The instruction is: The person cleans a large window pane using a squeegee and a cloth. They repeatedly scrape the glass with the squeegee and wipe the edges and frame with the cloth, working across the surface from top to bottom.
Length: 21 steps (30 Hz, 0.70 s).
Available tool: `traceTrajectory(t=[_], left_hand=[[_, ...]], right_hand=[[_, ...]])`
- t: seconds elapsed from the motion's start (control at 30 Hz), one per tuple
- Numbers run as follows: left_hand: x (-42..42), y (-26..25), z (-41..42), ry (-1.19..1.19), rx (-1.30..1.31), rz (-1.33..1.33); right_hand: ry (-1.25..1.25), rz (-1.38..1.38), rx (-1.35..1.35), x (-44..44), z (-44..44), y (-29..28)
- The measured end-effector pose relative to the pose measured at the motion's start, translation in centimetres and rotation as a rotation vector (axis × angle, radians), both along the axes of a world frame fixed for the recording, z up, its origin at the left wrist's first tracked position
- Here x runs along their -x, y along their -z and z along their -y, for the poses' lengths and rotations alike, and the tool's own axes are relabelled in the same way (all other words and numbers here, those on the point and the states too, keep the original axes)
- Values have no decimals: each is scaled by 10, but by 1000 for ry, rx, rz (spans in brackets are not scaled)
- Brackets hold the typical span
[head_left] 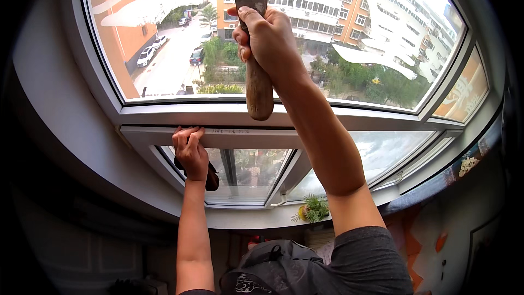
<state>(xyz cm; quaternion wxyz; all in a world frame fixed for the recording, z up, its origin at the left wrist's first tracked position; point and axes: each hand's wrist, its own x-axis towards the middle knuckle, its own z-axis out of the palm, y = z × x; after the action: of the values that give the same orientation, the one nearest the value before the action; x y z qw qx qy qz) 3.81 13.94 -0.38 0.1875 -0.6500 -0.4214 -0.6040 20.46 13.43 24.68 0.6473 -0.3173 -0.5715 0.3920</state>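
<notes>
My right hand [266, 41] is closed round a scraper [259, 86] with a worn wooden handle and a dark metal blade. The blade points up and lies in front of the large upper window pane [163, 61]; whether it touches the glass I cannot tell. White streaked patches [380, 61] show on that pane at both sides. Lower down, my left hand [191, 151] rests with bent fingers on the top rail of a white window sash [254, 133]. Something dark brown [212, 178] shows behind and below this hand, and I cannot tell whether the hand holds it.
A small green potted plant [315, 209] stands on the white sill [254, 218]. To its left is a white window handle [279, 200]. Patterned cloth [446, 178] runs along the sill's right side. Buildings, trees and parked cars are outside the glass.
</notes>
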Motion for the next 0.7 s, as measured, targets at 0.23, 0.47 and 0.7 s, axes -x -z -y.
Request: traceTrajectory(t=[0.23, 0.47, 0.7], left_hand=[[-1, 6, 0, -1, -10, 12], [1, 6, 2, -29, 5, 3], [2, 6, 2, -13, 19, -6]], right_hand=[[-36, 3, -3, -8, 1, 6], [-15, 39, 15, -15, -1, 22], [-37, 16, 36, -15, 0, 26]])
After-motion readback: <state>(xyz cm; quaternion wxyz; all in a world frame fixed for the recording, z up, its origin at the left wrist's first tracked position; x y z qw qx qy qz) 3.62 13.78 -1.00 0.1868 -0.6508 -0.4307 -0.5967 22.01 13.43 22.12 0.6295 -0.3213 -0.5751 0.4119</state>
